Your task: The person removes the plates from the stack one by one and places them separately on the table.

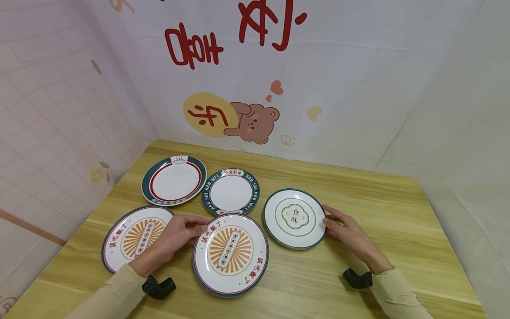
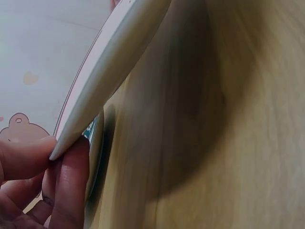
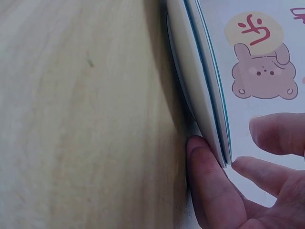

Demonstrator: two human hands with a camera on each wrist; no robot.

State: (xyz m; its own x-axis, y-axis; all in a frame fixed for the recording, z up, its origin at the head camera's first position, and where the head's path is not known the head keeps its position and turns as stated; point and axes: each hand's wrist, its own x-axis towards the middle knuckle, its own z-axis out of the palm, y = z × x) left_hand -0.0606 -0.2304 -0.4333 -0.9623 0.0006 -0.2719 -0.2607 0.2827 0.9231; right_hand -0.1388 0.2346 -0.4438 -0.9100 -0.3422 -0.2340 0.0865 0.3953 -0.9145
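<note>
My left hand (image 1: 179, 232) pinches the far left rim of a white plate (image 1: 230, 255) with a sunburst print and red characters. In the left wrist view, thumb above and fingers (image 2: 71, 176) below hold this plate (image 2: 102, 71) tilted over the table. My right hand (image 1: 348, 232) is at the right edge of a white plate (image 1: 279, 226) with a green rim and flower-shaped emblem. The right wrist view shows stacked rims (image 3: 205, 71) there. One finger (image 3: 207, 162) lies under the edge, another touches the rim, and the thumb stays apart from it.
A matching sunburst plate (image 1: 115, 246) lies left, partly behind my left forearm. Behind are a green-rimmed plate with a red ring (image 1: 175, 181) and a smaller green-bordered plate (image 1: 231, 193). The wooden table (image 1: 382, 208) meets a printed wall cloth (image 1: 342, 119).
</note>
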